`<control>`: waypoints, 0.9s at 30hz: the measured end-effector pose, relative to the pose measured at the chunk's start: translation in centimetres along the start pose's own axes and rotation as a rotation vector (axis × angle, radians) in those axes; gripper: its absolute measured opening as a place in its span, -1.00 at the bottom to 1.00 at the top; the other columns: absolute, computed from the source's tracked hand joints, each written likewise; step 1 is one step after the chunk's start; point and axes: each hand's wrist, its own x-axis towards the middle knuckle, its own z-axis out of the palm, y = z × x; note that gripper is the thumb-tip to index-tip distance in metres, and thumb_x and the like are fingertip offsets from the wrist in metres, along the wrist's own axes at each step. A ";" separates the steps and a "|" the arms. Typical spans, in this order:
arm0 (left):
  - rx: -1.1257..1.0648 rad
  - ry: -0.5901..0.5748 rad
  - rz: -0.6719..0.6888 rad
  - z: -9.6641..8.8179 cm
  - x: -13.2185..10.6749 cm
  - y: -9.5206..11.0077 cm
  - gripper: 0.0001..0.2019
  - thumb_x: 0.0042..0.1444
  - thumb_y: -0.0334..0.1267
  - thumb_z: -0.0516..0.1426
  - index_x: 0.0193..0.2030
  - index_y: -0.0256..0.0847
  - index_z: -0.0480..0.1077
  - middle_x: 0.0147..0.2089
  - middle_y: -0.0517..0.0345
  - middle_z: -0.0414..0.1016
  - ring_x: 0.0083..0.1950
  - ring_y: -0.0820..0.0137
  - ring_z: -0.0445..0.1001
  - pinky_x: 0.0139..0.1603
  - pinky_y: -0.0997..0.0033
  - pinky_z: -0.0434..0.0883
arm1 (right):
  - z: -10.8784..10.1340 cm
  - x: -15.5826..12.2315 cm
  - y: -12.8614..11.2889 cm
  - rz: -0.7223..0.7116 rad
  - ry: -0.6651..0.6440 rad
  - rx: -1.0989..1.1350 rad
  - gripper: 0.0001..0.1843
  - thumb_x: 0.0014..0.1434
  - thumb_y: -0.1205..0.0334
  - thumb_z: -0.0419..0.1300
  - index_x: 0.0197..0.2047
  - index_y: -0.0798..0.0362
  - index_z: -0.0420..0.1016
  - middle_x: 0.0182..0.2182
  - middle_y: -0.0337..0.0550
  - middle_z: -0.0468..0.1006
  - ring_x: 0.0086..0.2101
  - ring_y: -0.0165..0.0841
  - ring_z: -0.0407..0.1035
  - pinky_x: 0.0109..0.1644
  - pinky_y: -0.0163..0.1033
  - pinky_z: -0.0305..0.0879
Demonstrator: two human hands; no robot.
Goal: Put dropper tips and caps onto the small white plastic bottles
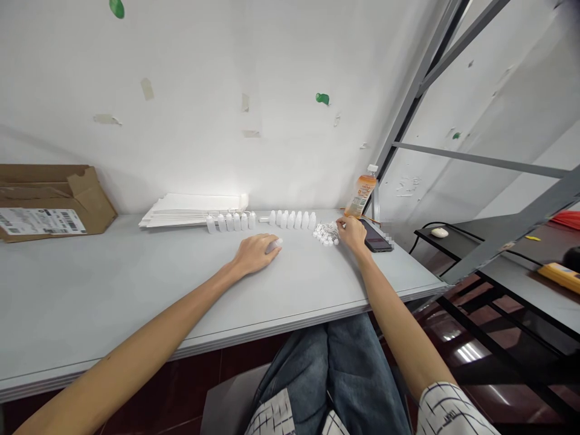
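My left hand (pixel 256 252) rests on the grey table (pixel 136 290), its fingers wrapped round a small white bottle (pixel 274 243) that lies on its side. My right hand (pixel 352 232) reaches to a heap of small white caps (pixel 325 232), fingers pinched together at the heap's right edge; what they hold is too small to make out. Behind the hands two rows of small white bottles stand upright, a left row (pixel 230 222) and a right row (pixel 292 219).
A stack of flat white sheets (pixel 190 208) lies against the wall. A torn cardboard box (pixel 49 202) sits at the far left. An orange drink bottle (pixel 361 193) and a dark phone (pixel 376 237) are at the table's right end, beside a grey metal frame (pixel 408 103).
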 end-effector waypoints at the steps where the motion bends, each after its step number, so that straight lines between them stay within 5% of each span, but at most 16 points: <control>1: 0.000 0.002 0.003 0.0 0.0 0.0 -0.69 0.19 -0.08 0.01 -0.07 -0.09 0.47 -0.15 0.09 0.59 -0.23 0.23 0.50 -0.32 0.32 0.32 | 0.0 0.0 -0.1 0.007 0.018 0.018 -0.69 0.20 0.24 0.04 -0.12 -0.05 0.59 -0.10 -0.07 0.57 -0.11 -0.17 0.43 -0.18 -0.22 0.25; 7: 0.003 -0.011 0.010 -0.2 -0.1 0.3 -0.71 0.19 -0.09 0.00 -0.10 -0.09 0.47 -0.18 0.10 0.58 -0.24 0.26 0.48 -0.34 0.35 0.29 | 0.3 0.4 -0.1 0.040 0.117 0.370 -0.72 0.13 0.24 0.10 -0.19 0.06 0.61 -0.26 -0.07 0.61 -0.32 -0.28 0.45 -0.15 -0.22 0.29; 12: 0.032 -0.046 0.003 -0.4 -0.1 0.5 -0.70 0.21 -0.10 -0.02 -0.11 -0.14 0.46 -0.22 0.12 0.56 -0.24 0.28 0.48 -0.36 0.38 0.24 | 0.8 0.6 -0.5 0.096 0.109 0.818 -0.65 0.02 0.11 0.17 -0.24 0.20 0.58 -0.45 -0.09 0.55 -0.61 -0.42 0.31 -0.48 -0.28 0.24; 16: 0.030 -0.059 -0.010 -0.5 -0.2 0.7 -0.72 0.22 -0.11 -0.01 -0.12 -0.14 0.46 -0.23 0.12 0.55 -0.24 0.29 0.48 -0.35 0.38 0.22 | 0.4 0.0 -1.7 0.066 0.021 1.066 -0.59 -0.10 0.00 0.25 -0.29 0.19 0.55 -0.47 -0.12 0.49 -0.61 -0.44 0.28 -0.66 -0.37 0.04; 21: 0.013 -0.077 -0.013 -0.5 -0.2 0.8 -0.73 0.24 -0.12 -0.02 -0.14 -0.15 0.45 -0.23 0.10 0.55 -0.22 0.27 0.48 -0.34 0.38 0.23 | -0.8 -1.2 -4.4 -0.004 -0.136 1.091 -0.61 -0.10 0.04 0.27 -0.30 0.18 0.56 -0.68 -0.30 0.29 -0.64 -0.50 0.13 -0.63 -0.39 -0.06; 27: -0.002 -0.095 0.002 -0.3 0.0 0.6 -0.67 0.26 -0.08 -0.03 0.01 -0.15 0.42 -0.08 0.08 0.55 -0.14 0.22 0.49 -0.26 0.33 0.29 | -1.5 -4.0 -8.2 -0.205 -0.378 1.020 -0.68 -0.01 0.06 0.24 -0.30 0.14 0.58 -0.64 -0.28 0.34 -0.60 -0.49 0.15 -0.54 -0.34 0.06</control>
